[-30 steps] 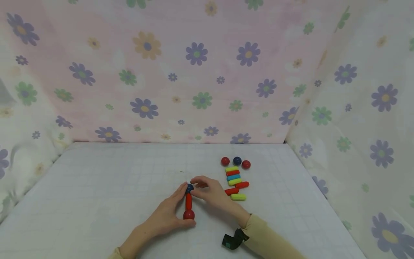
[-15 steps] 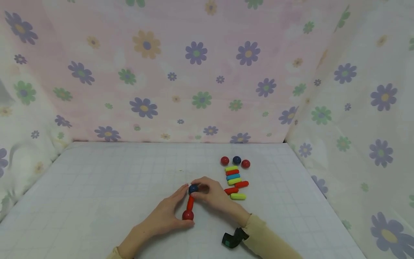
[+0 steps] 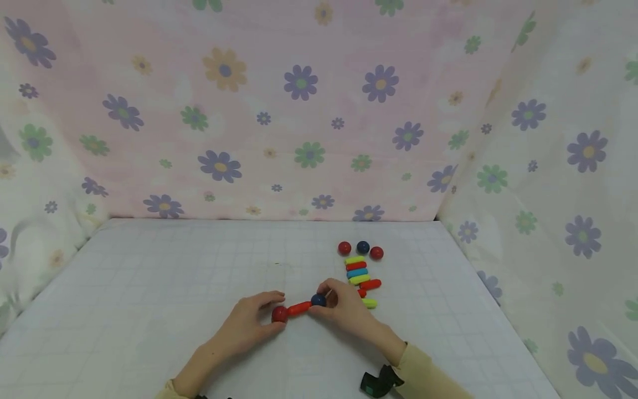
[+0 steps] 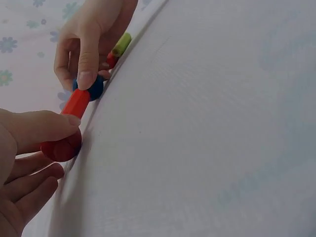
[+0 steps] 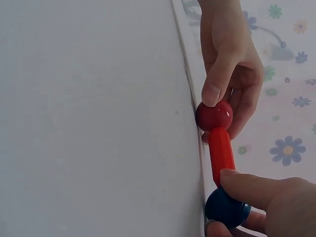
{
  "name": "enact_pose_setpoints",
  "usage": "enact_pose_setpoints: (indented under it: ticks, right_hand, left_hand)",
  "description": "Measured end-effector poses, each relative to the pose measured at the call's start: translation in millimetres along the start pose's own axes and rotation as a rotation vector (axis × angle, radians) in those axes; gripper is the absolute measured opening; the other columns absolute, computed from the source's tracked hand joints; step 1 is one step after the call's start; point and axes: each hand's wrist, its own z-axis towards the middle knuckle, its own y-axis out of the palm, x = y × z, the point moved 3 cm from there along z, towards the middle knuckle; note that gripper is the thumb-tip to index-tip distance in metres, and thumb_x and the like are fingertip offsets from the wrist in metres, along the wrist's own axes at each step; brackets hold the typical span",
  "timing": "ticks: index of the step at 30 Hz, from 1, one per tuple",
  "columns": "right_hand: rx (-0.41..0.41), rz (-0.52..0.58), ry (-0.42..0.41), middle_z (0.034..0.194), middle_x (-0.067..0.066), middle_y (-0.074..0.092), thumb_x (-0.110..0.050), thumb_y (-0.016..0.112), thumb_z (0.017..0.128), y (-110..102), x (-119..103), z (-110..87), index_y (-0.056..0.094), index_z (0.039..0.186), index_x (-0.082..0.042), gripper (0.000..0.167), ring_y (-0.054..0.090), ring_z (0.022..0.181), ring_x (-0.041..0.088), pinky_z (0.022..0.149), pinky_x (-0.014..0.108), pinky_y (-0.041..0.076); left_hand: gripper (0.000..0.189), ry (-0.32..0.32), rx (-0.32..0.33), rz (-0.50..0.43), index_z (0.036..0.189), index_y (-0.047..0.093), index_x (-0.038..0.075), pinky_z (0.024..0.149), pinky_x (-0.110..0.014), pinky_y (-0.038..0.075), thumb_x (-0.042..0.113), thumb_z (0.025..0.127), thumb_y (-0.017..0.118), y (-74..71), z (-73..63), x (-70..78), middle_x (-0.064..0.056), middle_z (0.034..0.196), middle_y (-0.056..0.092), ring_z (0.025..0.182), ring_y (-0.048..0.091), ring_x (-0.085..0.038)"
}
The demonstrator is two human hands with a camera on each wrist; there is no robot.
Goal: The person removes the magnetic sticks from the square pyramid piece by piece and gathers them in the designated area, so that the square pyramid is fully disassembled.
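Note:
A red ball [image 3: 279, 314] and a dark blue ball [image 3: 318, 300] are joined by a red stick [image 3: 299, 308], lying nearly level across the white table. My left hand [image 3: 247, 320] holds the red ball between thumb and fingers; in the right wrist view that thumb [image 5: 211, 96] presses on the ball. At the other end my right hand [image 3: 349, 308] pinches the blue ball, its thumb [image 4: 87, 69] near where the stick meets it. The far side of each ball is partly hidden by fingers.
Behind my right hand lie several short sticks, among them a blue one [image 3: 357, 273] and a yellow one [image 3: 355, 260]. Two red balls [image 3: 344, 248] and a dark blue ball [image 3: 363, 247] sit beyond them. Flowered cloth [image 3: 319, 111] walls the table's back and sides.
The joined balls and stick have swung from pointing away from me to lying crosswise, blue end to the right. My left hand has turned round to the red ball; my right hand moved right.

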Motion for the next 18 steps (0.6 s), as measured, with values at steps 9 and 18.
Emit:
enact_pose_setpoints:
  ticks: [9, 18]
  right_hand:
    - [0.061, -0.006, -0.107, 0.083, -0.007, 0.060, -0.031, 0.082, 0.083, 0.4, -2.1, -9.9, 0.068, 0.104, -0.015, 0.029, 0.052, 0.072, 0.009, 0.061, 0.019, 0.046]
    - [0.066, 0.061, -0.165, 0.085, -0.006, 0.060, -0.025, 0.081, 0.085, 3.8, 1.5, -10.6, 0.069, 0.107, -0.013, 0.028, 0.054, 0.073, 0.011, 0.062, 0.019, 0.047]
  left_hand:
    - [0.035, -0.021, 0.159, -0.059, 0.111, 0.070, 0.013, 0.085, -0.026, 0.057, 0.017, 0.080, 0.084, 1.6, -0.8, 0.1, 0.008, 0.102, 0.071, 0.091, 0.068, -0.009]
    - [0.032, -0.065, 0.166, -0.052, 0.109, 0.070, 0.016, 0.083, -0.023, 0.057, 0.019, 0.080, 0.085, 4.3, -0.5, -2.0, 0.009, 0.097, 0.070, 0.088, 0.066, -0.008]
